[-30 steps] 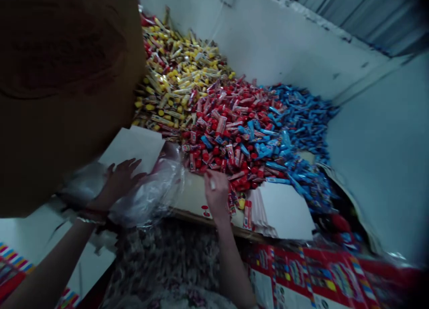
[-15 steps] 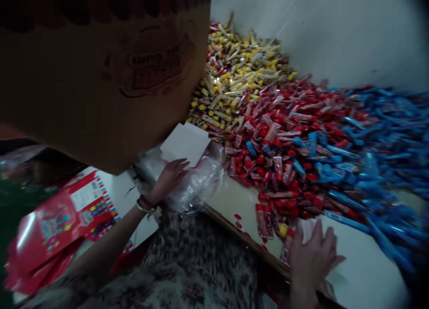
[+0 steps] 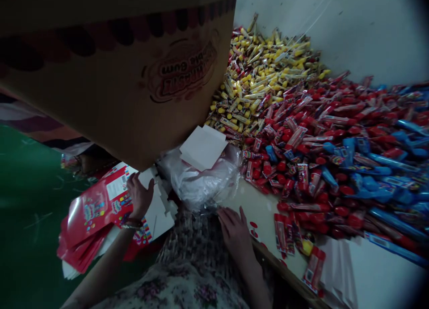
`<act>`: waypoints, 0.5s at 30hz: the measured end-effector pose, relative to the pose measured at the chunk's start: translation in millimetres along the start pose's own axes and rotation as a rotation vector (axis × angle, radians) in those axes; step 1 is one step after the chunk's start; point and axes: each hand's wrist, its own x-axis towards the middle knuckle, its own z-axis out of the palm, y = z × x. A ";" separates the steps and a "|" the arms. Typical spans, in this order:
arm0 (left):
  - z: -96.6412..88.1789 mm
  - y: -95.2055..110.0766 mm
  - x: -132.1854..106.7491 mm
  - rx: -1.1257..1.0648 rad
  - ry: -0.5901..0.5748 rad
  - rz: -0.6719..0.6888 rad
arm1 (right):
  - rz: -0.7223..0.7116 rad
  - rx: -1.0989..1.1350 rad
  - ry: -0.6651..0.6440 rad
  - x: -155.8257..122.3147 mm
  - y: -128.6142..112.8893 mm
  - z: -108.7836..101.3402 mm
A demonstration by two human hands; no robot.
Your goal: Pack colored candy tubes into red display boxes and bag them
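Observation:
My left hand [image 3: 140, 197] is over a stack of flat red printed cartons [image 3: 90, 210] at my left side, its thumb apart from the fingers. Its fingertips are by the upper edge of the top carton; whether they press on it I cannot tell. At the table's front edge is my right hand [image 3: 234, 230], fingers stretched out and nothing in them. Its fingertips come close to a clear plastic bag [image 3: 194, 188]. Pieces of white card [image 3: 203, 147] lie on top of that bag.
Wrapped candy tubes lie heaped on the table [image 3: 256, 197]: yellow-capped ones [image 3: 258, 85] at the back, red ones [image 3: 301, 152] in the middle, blue ones [image 3: 378, 184] at right. A large cardboard box [image 3: 110, 90] stands upper left. White paper [image 3: 338, 264] lies front right.
My left hand has moved from the bag and white card leftward to the red cartons. My right hand has left the white paper and come left to the table edge. The view has shifted.

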 end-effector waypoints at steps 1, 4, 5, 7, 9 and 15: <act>0.5 -14.2 -1.4 0.042 -0.065 -0.101 | 0.014 0.005 -0.036 -3.6 2.4 -0.2; 5.7 -42.9 -8.1 0.139 -0.248 -0.183 | 0.018 0.004 -0.115 -9.5 9.1 -0.1; 7.6 -47.3 -10.7 0.172 -0.272 -0.144 | 0.010 0.006 -0.126 -9.6 9.7 0.7; 9.7 -49.7 -15.2 0.269 -0.271 -0.045 | -0.002 0.020 -0.132 -7.7 7.5 4.2; 9.4 -46.5 -17.9 0.371 -0.270 0.027 | -0.017 0.036 -0.137 -5.1 1.9 9.8; -3.3 -19.1 -16.5 0.477 -0.324 0.050 | -0.112 0.072 -0.224 -6.7 -18.1 25.7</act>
